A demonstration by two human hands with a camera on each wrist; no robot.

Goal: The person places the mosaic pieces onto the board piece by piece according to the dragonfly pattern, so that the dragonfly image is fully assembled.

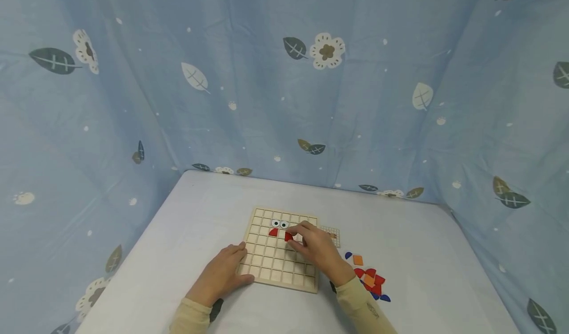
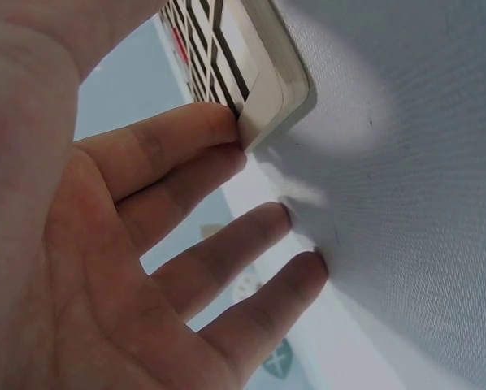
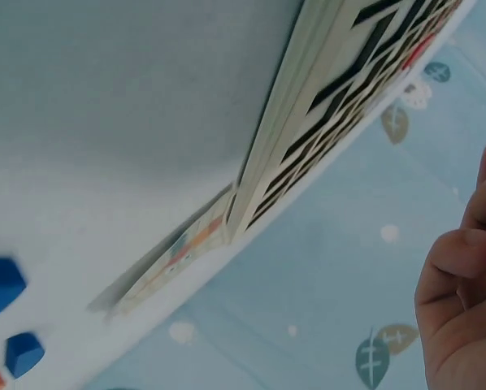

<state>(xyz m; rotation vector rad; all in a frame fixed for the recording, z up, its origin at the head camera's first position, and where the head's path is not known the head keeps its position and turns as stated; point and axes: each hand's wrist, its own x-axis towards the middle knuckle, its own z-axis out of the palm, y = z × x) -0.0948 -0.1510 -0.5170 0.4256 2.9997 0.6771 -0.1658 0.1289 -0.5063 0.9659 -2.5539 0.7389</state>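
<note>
A square wooden grid board (image 1: 271, 263) lies on the white table. Two eye tiles (image 1: 280, 224) sit side by side in its upper cells, with a red quarter-round tile (image 1: 273, 232) just below the left one. My right hand (image 1: 316, 249) is over the board's right half, pinching another red tile (image 1: 288, 236) between thumb and finger. In the right wrist view only a sliver of that red tile shows at the right edge. My left hand (image 1: 223, 271) rests at the board's lower left corner, fingers fairly straight, fingertips touching its edge (image 2: 269, 97).
Right of the board lies a patterned grid card (image 1: 334, 235), partly behind my right hand. Nearer me is a loose pile of red, orange and blue tiles (image 1: 375, 283), with an orange square (image 1: 357, 260) just beyond it. A blue patterned curtain (image 1: 258, 102) surrounds the table.
</note>
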